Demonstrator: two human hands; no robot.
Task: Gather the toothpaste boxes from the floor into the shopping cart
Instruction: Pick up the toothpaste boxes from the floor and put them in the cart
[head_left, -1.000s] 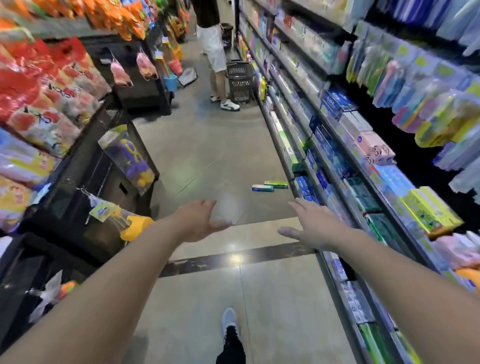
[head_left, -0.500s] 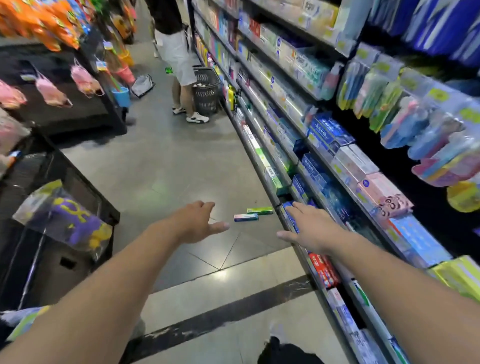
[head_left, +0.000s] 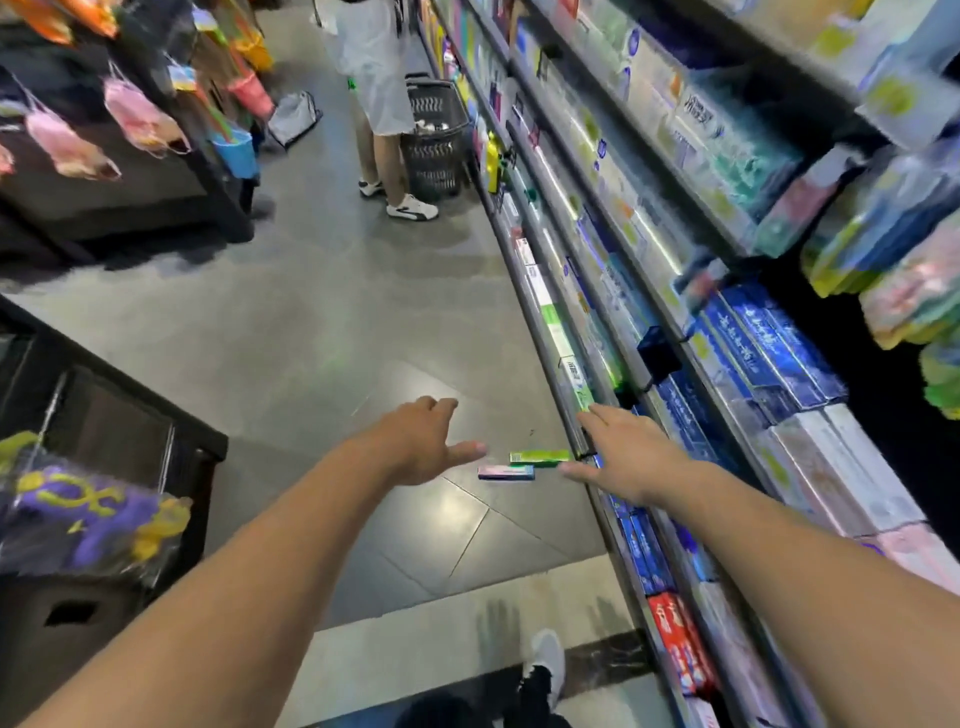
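My left hand (head_left: 421, 441) and right hand (head_left: 621, 460) reach out empty with fingers spread, because the green toothpaste box (head_left: 540, 457) and pink-blue toothpaste box (head_left: 505, 472) lie on the floor (head_left: 322, 338) between them, beside the shelf (head_left: 563, 395) foot.

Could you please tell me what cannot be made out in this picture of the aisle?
- Print on the green box and pink box: too small in the head view.
- Basket contents: hidden by its wall.
- Shelf labels: motion blur.
- Other person: cut off by the top edge.
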